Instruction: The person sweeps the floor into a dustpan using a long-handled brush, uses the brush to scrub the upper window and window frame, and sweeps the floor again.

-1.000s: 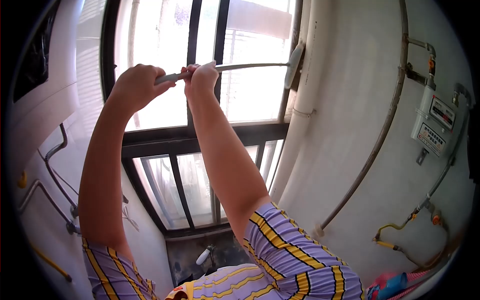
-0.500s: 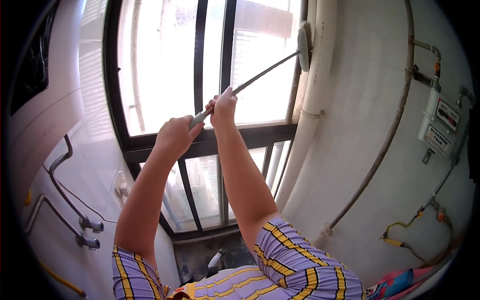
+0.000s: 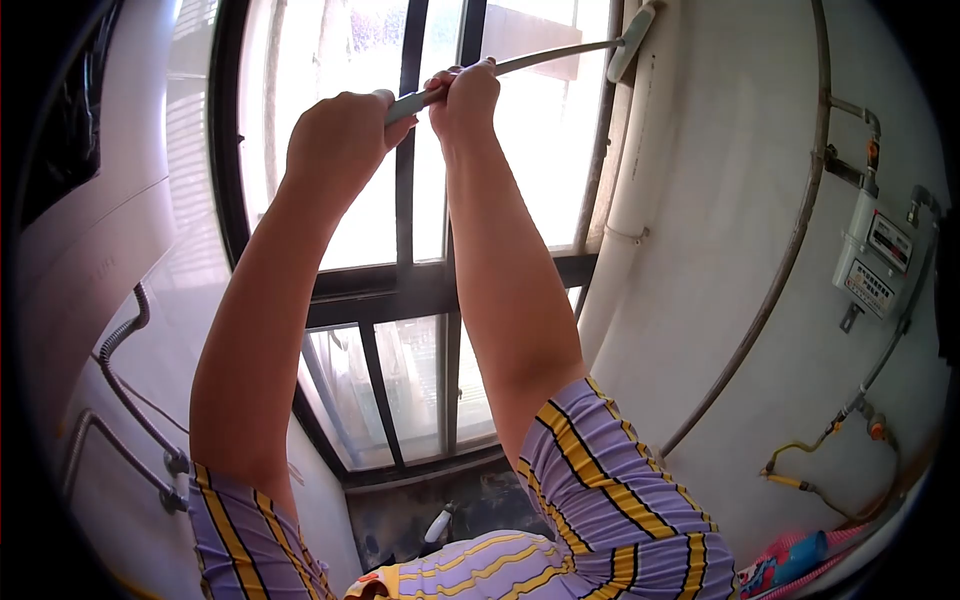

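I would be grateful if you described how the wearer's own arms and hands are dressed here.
The left sleeve and right sleeve are short, in lavender fabric with yellow stripes edged in black. The left hand and right hand are ungloved, and no watch shows at either wrist.

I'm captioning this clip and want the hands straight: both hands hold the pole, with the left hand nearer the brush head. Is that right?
Not quite: the right hand is the one nearer the brush head, as the head view shows. Both hands do hold the pole, the left hand being farther from the brush head.
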`<action>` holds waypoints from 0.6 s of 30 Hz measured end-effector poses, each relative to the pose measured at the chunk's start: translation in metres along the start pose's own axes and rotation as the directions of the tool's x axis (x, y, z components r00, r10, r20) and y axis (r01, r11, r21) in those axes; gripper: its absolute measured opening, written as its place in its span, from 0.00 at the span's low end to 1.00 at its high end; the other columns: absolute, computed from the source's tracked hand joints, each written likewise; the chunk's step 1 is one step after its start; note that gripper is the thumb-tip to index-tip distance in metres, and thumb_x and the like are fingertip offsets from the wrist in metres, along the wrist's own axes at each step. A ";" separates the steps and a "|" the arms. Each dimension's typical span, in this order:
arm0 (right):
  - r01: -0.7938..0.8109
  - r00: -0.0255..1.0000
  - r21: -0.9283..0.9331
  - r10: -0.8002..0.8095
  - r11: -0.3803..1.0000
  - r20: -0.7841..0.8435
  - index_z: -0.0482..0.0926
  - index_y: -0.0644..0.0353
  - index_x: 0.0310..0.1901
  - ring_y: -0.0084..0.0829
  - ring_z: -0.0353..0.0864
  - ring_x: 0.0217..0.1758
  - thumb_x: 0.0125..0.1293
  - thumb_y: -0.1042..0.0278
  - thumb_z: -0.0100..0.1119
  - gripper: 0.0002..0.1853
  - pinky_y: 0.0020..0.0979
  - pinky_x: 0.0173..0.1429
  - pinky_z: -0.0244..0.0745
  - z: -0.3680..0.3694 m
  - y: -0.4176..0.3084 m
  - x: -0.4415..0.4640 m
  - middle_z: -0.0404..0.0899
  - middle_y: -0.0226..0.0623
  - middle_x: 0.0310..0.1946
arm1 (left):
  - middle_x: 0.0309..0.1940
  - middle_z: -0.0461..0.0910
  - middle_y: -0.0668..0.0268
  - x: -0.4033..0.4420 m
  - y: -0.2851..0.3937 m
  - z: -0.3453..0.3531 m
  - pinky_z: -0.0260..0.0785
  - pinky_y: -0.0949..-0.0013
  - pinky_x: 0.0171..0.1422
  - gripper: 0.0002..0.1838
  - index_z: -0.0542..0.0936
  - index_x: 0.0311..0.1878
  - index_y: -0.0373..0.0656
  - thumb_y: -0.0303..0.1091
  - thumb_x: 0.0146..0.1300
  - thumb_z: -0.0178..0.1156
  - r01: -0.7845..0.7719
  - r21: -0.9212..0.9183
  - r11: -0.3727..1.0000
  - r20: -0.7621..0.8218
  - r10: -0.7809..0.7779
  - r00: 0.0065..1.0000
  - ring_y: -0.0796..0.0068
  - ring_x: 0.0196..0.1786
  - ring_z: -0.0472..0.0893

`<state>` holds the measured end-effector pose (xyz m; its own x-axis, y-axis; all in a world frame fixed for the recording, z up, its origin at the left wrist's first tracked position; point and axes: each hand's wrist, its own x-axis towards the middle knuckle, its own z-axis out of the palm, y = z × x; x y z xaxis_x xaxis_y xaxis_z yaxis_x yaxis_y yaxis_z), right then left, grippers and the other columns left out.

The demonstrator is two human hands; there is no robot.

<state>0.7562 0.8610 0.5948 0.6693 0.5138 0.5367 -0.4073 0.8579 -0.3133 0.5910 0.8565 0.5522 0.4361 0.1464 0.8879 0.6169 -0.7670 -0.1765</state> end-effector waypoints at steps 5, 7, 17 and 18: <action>0.054 0.994 -0.172 -0.037 0.984 0.099 0.60 0.60 0.32 0.25 0.58 0.16 0.80 0.45 0.27 0.26 0.30 0.23 0.65 0.021 -0.005 0.023 0.56 0.30 0.17 | 0.18 0.81 0.60 0.012 0.001 0.028 0.77 0.63 0.31 0.19 0.82 0.39 0.41 0.50 0.73 0.56 0.044 -0.080 0.996 -0.124 -0.053 0.991 0.64 0.22 0.83; 0.008 0.999 -0.208 0.003 0.978 0.052 0.59 0.57 0.35 0.25 0.61 0.13 0.80 0.45 0.30 0.23 0.30 0.19 0.65 0.001 0.002 0.034 0.59 0.30 0.15 | 0.19 0.81 0.59 0.008 0.005 0.045 0.78 0.62 0.31 0.21 0.81 0.37 0.41 0.51 0.73 0.55 0.064 -0.127 0.990 -0.114 -0.079 0.990 0.62 0.22 0.83; -0.201 0.934 -0.358 0.069 0.912 -0.349 0.60 0.61 0.39 0.28 0.65 0.15 0.80 0.50 0.33 0.20 0.35 0.23 0.76 -0.157 0.100 -0.079 0.62 0.32 0.17 | 0.21 0.79 0.58 -0.134 -0.007 0.086 0.69 0.60 0.35 0.22 0.82 0.34 0.38 0.51 0.68 0.62 0.409 -0.375 0.832 0.595 -0.122 0.794 0.63 0.23 0.78; -0.242 0.908 -0.321 0.097 0.915 -0.408 0.59 0.61 0.40 0.27 0.66 0.17 0.80 0.51 0.33 0.19 0.35 0.25 0.78 -0.169 0.111 -0.098 0.63 0.32 0.18 | 0.21 0.79 0.58 -0.149 -0.010 0.086 0.69 0.61 0.35 0.21 0.83 0.35 0.39 0.51 0.67 0.63 0.420 -0.349 0.838 0.631 -0.121 0.766 0.64 0.24 0.78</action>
<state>0.7504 0.9071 0.3753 0.8212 0.5538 0.1374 -0.3356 0.6636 -0.6686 0.5760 0.8961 0.3854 0.6727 0.5996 0.4335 0.4716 -0.7989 0.3733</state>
